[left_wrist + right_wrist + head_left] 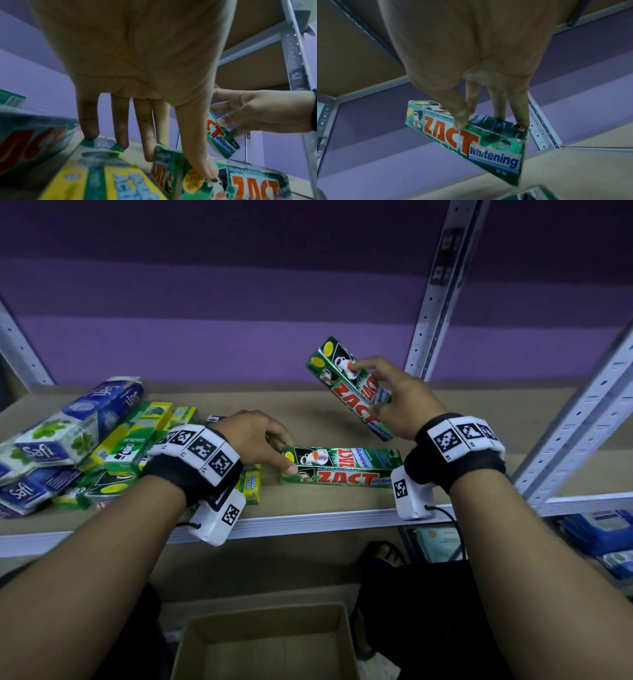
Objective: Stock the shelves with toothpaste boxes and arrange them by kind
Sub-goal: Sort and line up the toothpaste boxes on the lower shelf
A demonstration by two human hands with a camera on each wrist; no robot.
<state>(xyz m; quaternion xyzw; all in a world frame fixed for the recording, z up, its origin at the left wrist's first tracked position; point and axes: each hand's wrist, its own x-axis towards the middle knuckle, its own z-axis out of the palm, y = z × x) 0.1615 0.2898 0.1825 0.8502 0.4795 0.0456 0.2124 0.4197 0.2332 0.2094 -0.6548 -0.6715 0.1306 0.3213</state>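
Two green Zact boxes (342, 467), red lettering, "whitening" in blue.

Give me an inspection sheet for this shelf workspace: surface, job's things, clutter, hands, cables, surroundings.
Surface: tan shelf board with a metal front edge.
Job's things: one Zact box lies flat on the shelf; a second Zact box is held tilted above it; mixed Safi and Darlie boxes are heaped at the left.
Clutter: nothing seen.
Hands: left hand has its fingers on the lying box's end; right hand pinches the raised box.
Cables: black lead from the right wrist unit.
Surroundings: purple wall, shelf uprights, open cardboard carton below.
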